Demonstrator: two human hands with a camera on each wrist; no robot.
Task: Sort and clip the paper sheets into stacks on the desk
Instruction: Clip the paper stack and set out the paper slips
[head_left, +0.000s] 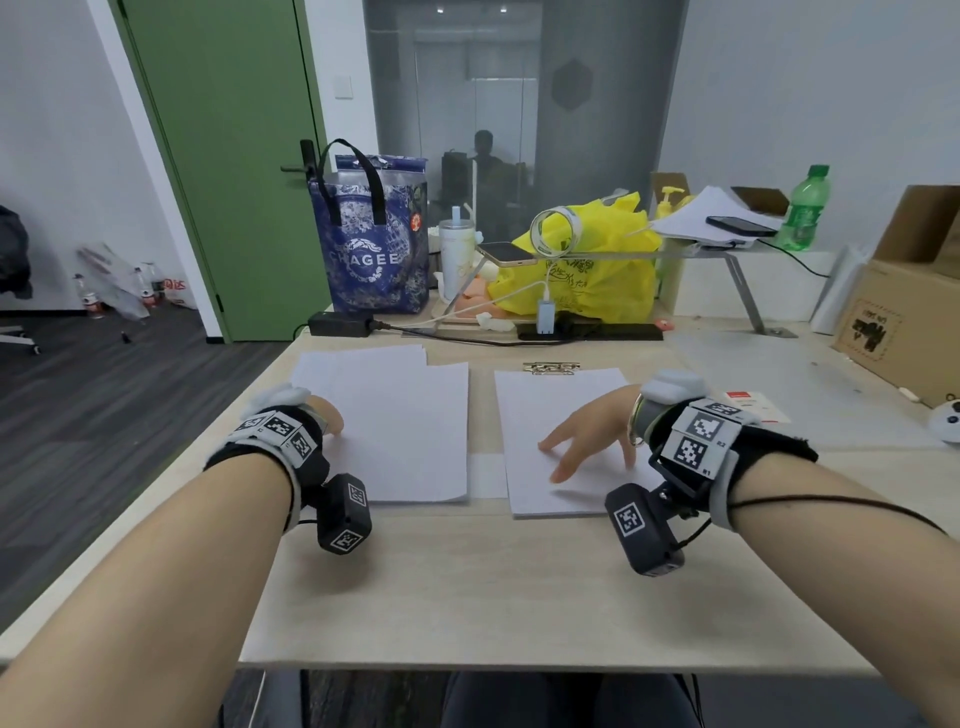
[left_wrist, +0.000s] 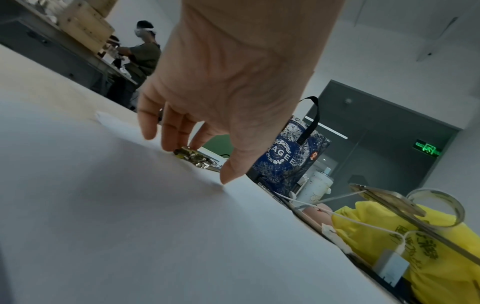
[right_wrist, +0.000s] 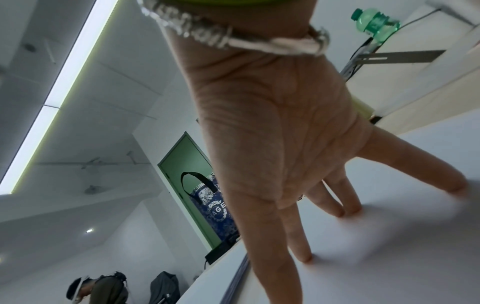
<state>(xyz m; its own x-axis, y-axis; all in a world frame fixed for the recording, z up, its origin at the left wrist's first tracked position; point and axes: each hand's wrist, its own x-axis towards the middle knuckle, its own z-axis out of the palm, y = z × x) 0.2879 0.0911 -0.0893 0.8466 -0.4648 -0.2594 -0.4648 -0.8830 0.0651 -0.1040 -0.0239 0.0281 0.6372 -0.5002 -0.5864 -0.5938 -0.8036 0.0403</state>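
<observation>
Head view: two stacks of white paper lie side by side on the worktop (head_left: 519, 587), a narrow gap between them. Left stack (head_left: 410, 421) is loosely squared, with sheets fanned out at its far edge. Right stack (head_left: 550, 410) is tidier; a cluster of metal clips (head_left: 550, 368) lies just beyond its far edge. Left hand (head_left: 324, 415) rests at the left edge of the left stack, fingers mostly hidden by the wrist rig. Right hand (head_left: 592, 431) lies on the right stack, fingers spread and straight, grasping nothing. Blue tote bag (head_left: 371, 244) and yellow plastic bag (head_left: 587, 260) stand at the back.

Left wrist view: left hand (left_wrist: 223, 86) hovers palm-down over the paper, fingers (left_wrist: 171, 133) relaxed and extended, tips near the sheet, holding nothing. The clips (left_wrist: 197, 158) show beyond the fingertips.

Right wrist view: right hand (right_wrist: 272, 127) is splayed, fingertips (right_wrist: 303, 255) pressing flat on the top sheet.
</observation>
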